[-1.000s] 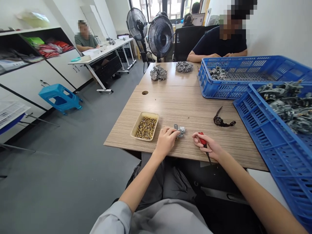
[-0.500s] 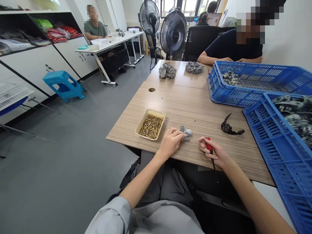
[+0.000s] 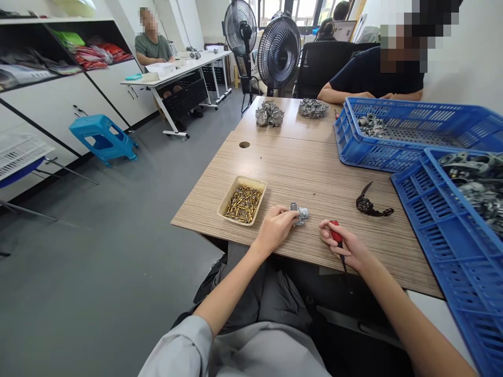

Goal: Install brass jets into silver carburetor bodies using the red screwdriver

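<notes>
My left hand [image 3: 276,226] grips a small grey metal carburetor-like casting [image 3: 302,214] on the wood-grain table [image 3: 283,167], close to its front edge. Its fingertips are closed around the near left side of the part and hide some of it. To the right, my right hand [image 3: 346,246] is closed around a screwdriver with a red and black handle [image 3: 336,233]; the shaft points down past the table edge. Left of my left hand stands a cream plastic tray [image 3: 260,184] filled with small brass pieces [image 3: 243,203].
A black-strapped wristwatch [image 3: 369,205] lies to the right. Two blue crates [image 3: 377,157] with metal castings line the right side. Piles of castings [image 3: 269,114] sit at the far end, where a person in a dark shirt [image 3: 361,73] sits. Fans [image 3: 279,52] stand behind.
</notes>
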`<control>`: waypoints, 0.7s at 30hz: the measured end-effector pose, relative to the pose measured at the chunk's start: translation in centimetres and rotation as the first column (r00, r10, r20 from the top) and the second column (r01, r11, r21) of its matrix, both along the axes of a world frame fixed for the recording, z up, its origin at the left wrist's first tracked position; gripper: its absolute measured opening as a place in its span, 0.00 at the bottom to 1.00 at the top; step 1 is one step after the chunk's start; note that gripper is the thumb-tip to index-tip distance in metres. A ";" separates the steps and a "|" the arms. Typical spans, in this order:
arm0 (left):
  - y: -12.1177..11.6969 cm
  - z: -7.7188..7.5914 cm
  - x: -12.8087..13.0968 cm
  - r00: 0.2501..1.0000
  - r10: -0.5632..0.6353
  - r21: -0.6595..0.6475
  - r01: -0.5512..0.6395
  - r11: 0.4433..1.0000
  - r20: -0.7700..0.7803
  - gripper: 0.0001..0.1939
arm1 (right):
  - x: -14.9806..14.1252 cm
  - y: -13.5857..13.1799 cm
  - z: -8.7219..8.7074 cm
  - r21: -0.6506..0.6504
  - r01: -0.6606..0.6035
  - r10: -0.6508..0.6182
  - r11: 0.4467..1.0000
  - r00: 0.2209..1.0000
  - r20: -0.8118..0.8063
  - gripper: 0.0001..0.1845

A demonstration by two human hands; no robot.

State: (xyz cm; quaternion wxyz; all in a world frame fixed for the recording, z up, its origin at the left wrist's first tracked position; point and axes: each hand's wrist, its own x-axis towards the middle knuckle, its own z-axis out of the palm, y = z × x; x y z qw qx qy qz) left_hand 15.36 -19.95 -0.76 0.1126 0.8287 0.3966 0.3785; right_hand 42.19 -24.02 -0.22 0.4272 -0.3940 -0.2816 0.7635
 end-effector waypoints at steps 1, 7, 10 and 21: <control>0.0 0.1 0.0 1.000 -0.010 -0.006 0.010 1.000 0.019 0.12 | 0.0 0.0 0.1 0.001 0.003 -0.003 1.000 1.000 -0.001 0.15; 0.1 0.7 -0.3 0.991 -0.053 -0.048 0.059 0.997 0.122 0.06 | -0.3 -0.1 0.5 0.005 0.008 -0.008 1.000 1.000 0.000 0.17; 0.1 0.6 -0.4 0.990 -0.046 -0.062 0.055 0.997 0.132 0.05 | -0.3 -0.1 0.4 0.006 0.009 -0.009 1.000 1.000 0.001 0.17; 0.2 1.4 -0.5 0.996 -0.081 0.028 0.080 0.996 0.036 0.09 | -0.3 0.2 0.1 0.027 0.003 -0.002 1.000 1.000 -0.031 0.18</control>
